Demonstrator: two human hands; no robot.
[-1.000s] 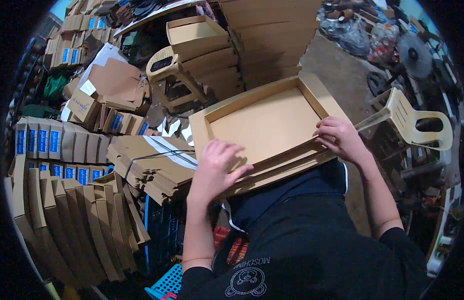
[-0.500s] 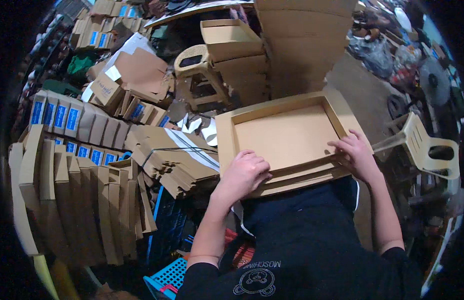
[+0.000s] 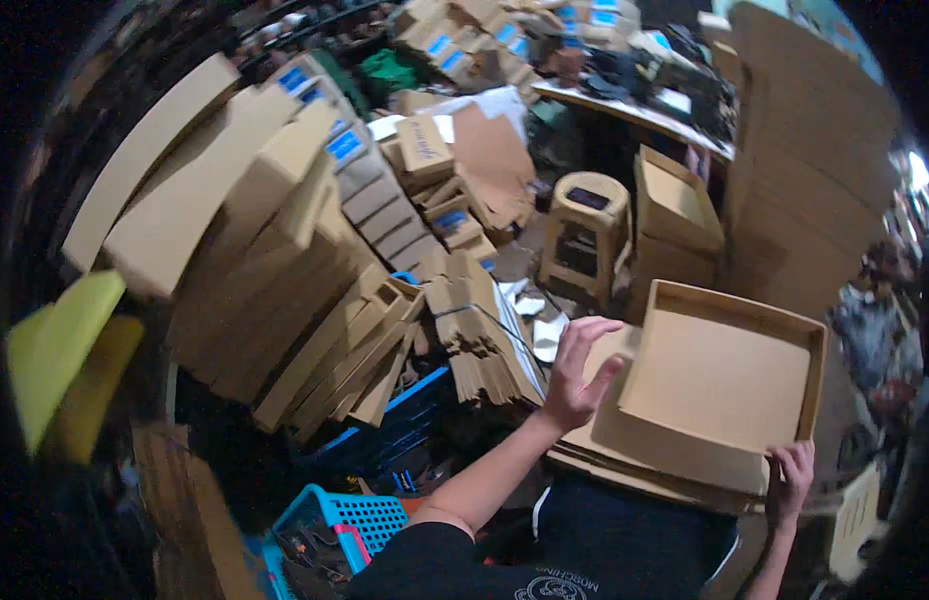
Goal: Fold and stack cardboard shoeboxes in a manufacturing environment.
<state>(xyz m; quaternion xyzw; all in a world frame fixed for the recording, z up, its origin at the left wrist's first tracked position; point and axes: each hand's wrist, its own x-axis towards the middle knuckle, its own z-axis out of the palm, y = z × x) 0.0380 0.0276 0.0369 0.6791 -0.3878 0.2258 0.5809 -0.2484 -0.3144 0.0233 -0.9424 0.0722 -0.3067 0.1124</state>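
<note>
A shallow cardboard tray [image 3: 730, 375] with folded-up walls sits over my lap, raised at an angle above flat cardboard sheets [image 3: 610, 425]. My left hand [image 3: 582, 378] is beside the tray's left wall, thumb and fingers apart, holding nothing. At the tray's near right corner, my right hand [image 3: 791, 478] has its fingers curled over the rim. The fingertips of that hand are inside the tray's edge, and its thumb is hidden.
To my left stand many folded cardboard boxes [image 3: 275, 250], with a strapped bundle of flat cardboard [image 3: 480, 330] beside them. A blue basket [image 3: 360, 515] is low at the left. Ahead are a stool [image 3: 585, 235] and a tall cardboard panel [image 3: 810, 150]. A plastic chair [image 3: 855, 530] is at the right.
The view has swung left. My left hand has come off the near edge and opened at the tray's left side. My right hand has closed on the near right corner, and the tray looks raised.
</note>
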